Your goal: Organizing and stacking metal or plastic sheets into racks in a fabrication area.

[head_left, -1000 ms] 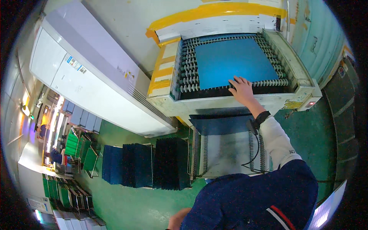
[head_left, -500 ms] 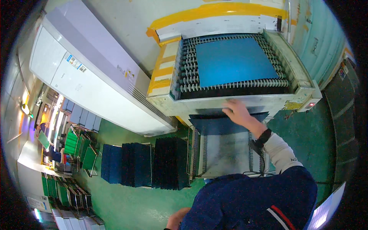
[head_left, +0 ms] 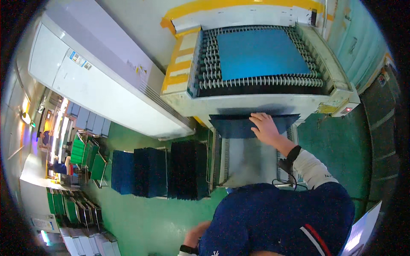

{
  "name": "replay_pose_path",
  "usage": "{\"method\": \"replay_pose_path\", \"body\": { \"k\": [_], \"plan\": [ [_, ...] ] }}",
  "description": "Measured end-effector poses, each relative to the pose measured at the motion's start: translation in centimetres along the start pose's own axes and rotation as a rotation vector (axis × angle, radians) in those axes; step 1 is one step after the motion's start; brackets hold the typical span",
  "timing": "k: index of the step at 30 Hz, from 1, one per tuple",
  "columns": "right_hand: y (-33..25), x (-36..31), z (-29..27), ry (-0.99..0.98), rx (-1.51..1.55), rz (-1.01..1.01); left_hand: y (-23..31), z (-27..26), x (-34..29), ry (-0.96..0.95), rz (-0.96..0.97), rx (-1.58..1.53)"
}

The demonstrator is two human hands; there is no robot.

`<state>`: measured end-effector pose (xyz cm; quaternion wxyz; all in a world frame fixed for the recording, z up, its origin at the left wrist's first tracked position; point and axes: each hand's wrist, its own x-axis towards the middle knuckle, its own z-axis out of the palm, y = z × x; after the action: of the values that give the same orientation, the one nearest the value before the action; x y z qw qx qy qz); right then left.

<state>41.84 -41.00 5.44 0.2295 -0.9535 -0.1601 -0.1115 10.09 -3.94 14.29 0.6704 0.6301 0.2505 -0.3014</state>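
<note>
My right hand [head_left: 265, 129] is at the top edge of a dark blue panel [head_left: 232, 126], which leans upright with others in a rack in front of the machine. Its fingers are spread and lie over that edge; a firm grip cannot be made out. Above it, a flat bright blue panel [head_left: 262, 53] rests on the white roller discs of the conveyor [head_left: 209, 64]. Low beside my body is my left hand [head_left: 196, 234], its fingers hidden behind my dark blue sleeve.
To the left stand racks of dark blue panels [head_left: 150, 173]. A tall white cabinet unit [head_left: 98, 81] slants beside the conveyor. Farther left are racks of green panels [head_left: 87, 158] and a person [head_left: 62, 166]. Dark padded sheeting [head_left: 383, 123] hangs at the right.
My right hand has come down from above onto the dark panel's top edge. The view has shifted, so the conveyor and racks appear higher. More of my left wrist shows.
</note>
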Motion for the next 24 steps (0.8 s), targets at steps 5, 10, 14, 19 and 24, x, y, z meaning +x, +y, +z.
{"method": "replay_pose_path", "body": {
  "k": [5,10,14,19,24],
  "plan": [
    [-0.3,-0.5,0.3,0.026,-0.032,-0.028,2.7,0.9,0.7,-0.163,0.16,0.439],
    [-0.3,-1.1,0.6,0.047,-0.047,-0.022,0.8,-0.2,1.1,-0.141,0.139,0.303],
    [-0.5,-1.4,0.5,0.059,-0.036,-0.031,0.0,-0.5,1.2,-0.128,0.132,0.261],
    [-0.8,-1.0,0.3,0.055,-0.017,0.005,-0.2,-0.9,1.4,-0.12,0.129,0.23],
    [1.4,-0.3,2.2,-0.055,-0.106,0.043,-0.4,-1.5,1.7,-0.119,0.149,0.219]
  ]
}}
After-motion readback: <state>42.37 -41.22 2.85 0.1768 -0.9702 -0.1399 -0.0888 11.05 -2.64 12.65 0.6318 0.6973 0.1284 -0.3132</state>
